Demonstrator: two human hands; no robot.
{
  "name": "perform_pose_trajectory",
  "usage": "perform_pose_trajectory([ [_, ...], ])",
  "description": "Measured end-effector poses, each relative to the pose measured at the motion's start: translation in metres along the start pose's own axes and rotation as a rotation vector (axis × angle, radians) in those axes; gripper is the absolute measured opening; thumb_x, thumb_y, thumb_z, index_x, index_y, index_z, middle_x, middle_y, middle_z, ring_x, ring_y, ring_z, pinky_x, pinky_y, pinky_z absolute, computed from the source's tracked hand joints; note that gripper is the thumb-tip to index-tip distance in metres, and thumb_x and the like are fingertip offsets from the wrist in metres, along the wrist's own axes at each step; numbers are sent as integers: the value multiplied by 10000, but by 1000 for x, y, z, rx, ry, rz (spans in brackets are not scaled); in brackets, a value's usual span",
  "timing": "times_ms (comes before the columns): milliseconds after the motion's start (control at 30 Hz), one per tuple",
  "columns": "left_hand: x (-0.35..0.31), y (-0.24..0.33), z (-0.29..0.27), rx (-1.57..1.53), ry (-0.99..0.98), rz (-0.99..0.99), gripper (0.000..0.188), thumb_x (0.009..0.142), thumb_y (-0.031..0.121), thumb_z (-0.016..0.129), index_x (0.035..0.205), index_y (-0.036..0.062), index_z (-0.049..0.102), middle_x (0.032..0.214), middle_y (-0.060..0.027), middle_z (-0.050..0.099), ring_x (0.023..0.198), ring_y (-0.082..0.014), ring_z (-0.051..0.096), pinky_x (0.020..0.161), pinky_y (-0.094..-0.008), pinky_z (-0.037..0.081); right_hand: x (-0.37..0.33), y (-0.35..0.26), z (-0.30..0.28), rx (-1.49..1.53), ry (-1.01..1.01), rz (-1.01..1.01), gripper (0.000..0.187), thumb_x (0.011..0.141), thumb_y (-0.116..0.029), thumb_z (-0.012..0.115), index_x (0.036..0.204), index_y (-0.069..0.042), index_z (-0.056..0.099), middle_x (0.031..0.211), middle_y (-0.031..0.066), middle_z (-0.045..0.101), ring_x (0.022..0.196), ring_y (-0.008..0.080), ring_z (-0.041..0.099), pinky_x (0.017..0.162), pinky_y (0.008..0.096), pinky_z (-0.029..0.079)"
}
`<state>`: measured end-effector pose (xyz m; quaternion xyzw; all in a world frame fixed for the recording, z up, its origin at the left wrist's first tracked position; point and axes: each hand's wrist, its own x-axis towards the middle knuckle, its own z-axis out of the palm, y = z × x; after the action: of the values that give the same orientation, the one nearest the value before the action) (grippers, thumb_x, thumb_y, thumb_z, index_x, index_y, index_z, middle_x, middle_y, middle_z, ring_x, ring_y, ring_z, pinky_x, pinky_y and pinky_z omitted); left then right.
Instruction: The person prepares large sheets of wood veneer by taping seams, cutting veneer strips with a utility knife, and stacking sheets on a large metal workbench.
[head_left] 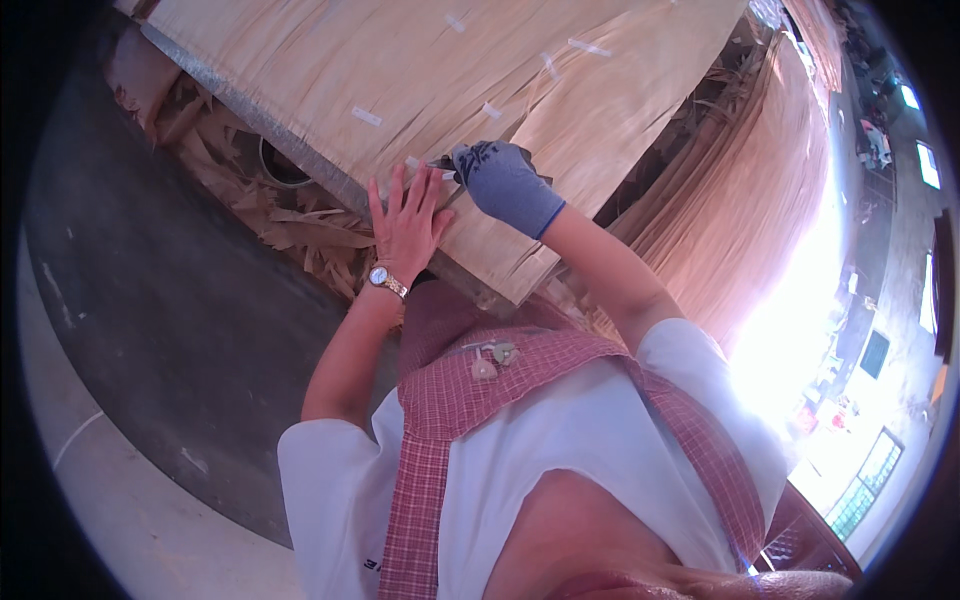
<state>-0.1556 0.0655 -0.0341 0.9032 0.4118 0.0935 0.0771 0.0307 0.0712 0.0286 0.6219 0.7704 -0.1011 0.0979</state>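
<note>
A pale wood veneer sheet lies on a table in front of me, with several short strips of white tape stuck on it. My left hand, bare and wearing a wristwatch, rests flat near the sheet's close edge, fingers spread. My right hand, in a blue-grey glove, is closed around a small dark knife-like tool. The tool's tip is beside the left fingertips, at a piece of tape on the veneer. Most of the tool is hidden in the glove.
Torn veneer scraps fill the space beneath the table's left edge, around a dark round container. A tall stack of veneer sheets stands to the right. Grey floor spreads on the left.
</note>
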Motion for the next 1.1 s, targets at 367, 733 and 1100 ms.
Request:
perform_pose_trajectory([
  [367, 0, 2, -4, -6, 48, 2, 636, 875, 460, 595, 1413, 152, 451, 1426, -37, 475, 1329, -325, 405, 1110, -597, 192, -10, 81, -57, 931, -8, 271, 272, 919, -268, 598, 1035, -24, 629, 761, 59, 668, 594, 120, 605, 524, 269, 476],
  [733, 16, 39, 16, -182, 220, -120, 531, 822, 426, 671, 1214, 94, 537, 1287, -79, 534, 1280, -292, 426, 1097, -552, 214, -82, 51, 12, 1730, 60, 514, 258, 906, -266, 670, 1041, -49, 639, 787, 47, 687, 500, 33, 441, 444, 179, 332],
  [1100, 31, 52, 5, -199, 263, -185, 417, 800, 383, 689, 1095, 118, 562, 1145, -67, 583, 1137, -268, 491, 1015, -505, 277, -44, 50, 77, 1620, 54, 526, 236, 914, -303, 640, 979, -77, 657, 761, 13, 673, 580, 52, 540, 478, 192, 385],
])
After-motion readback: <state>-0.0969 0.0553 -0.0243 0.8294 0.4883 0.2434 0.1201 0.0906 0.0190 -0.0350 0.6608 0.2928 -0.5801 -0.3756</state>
